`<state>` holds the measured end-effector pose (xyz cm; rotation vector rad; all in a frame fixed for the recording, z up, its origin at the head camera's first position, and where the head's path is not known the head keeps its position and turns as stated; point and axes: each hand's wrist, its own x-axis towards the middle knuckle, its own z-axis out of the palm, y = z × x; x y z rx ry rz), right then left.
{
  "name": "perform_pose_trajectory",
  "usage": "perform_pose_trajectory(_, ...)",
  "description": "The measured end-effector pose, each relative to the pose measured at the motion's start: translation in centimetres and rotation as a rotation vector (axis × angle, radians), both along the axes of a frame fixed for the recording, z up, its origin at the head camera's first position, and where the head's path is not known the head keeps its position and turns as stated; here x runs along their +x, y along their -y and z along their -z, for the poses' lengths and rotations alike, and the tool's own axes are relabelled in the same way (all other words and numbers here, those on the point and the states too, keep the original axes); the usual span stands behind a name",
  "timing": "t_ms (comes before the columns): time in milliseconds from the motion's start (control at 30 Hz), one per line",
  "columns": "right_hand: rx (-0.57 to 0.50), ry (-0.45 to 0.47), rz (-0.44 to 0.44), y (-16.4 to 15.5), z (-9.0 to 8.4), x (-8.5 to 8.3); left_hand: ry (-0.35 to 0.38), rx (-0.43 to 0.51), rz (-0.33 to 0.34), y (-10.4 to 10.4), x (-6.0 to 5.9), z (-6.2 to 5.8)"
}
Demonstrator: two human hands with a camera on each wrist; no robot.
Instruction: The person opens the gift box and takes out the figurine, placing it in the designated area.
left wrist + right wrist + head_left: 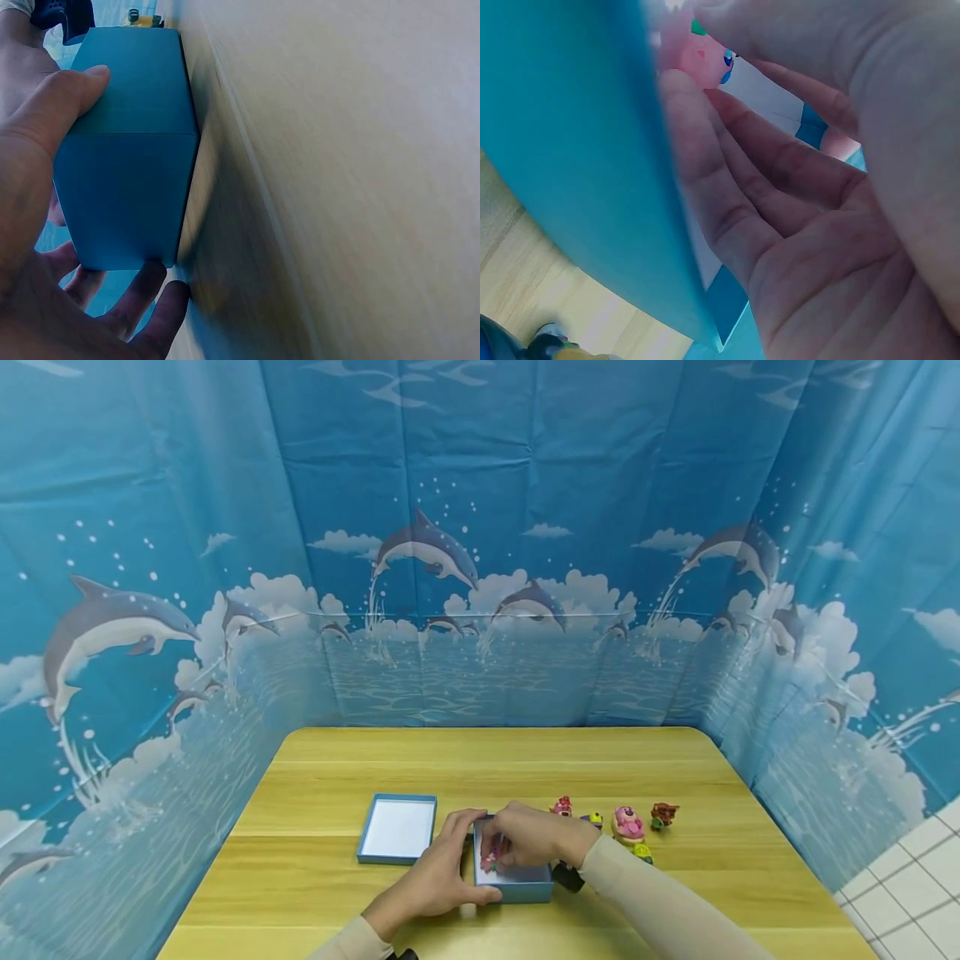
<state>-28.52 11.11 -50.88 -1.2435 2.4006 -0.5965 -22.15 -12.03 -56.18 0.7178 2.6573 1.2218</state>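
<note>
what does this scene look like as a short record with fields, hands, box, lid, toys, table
left hand: left hand grips the side of the blue box, thumb on one wall, fingers around the corner
right hand: right hand holds a pink toy inside the box
lid: blue lid lies open side up, left of the box, apart from it
toys: small figures in a loose row right of the box
table: wooden table

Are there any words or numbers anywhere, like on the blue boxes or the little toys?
None can be read.
The blue box held by the left hand: plain sides, no print.
The other blue tray: blank white inside.
The little toys: too small to show any writing.
The dolphin curtain: pictures only.
</note>
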Motion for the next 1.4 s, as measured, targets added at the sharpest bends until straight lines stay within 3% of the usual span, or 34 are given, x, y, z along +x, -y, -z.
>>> perform_pose_trajectory(567, -0.045, -0.015, 0.015, -0.5, -0.6, 0.2, -0.013, 0.009, 0.003, 0.1, -0.2, 0.1)
perform_pose_trajectory(800, -0.077, -0.094, 0.019, -1.4, -1.3, 0.8, -0.016, 0.008, 0.000, 0.0, -0.2, 0.2)
perform_pose_trajectory(1000, -0.128, -0.103, 0.009, -2.5, -1.7, 1.4, -0.013, -0.007, 0.006, -0.1, 0.1, 0.3)
perform_pose_trajectory(1233, -0.144, -0.091, 0.051, -3.5, -2.3, 1.7, -0.022, -0.004, 0.001, -0.1, 0.2, 0.2)
perform_pose_trajectory(1400, -0.153, -0.135, 0.072, -4.3, -2.8, 2.0, -0.031, -0.008, 0.001, -0.2, 0.1, 0.1)
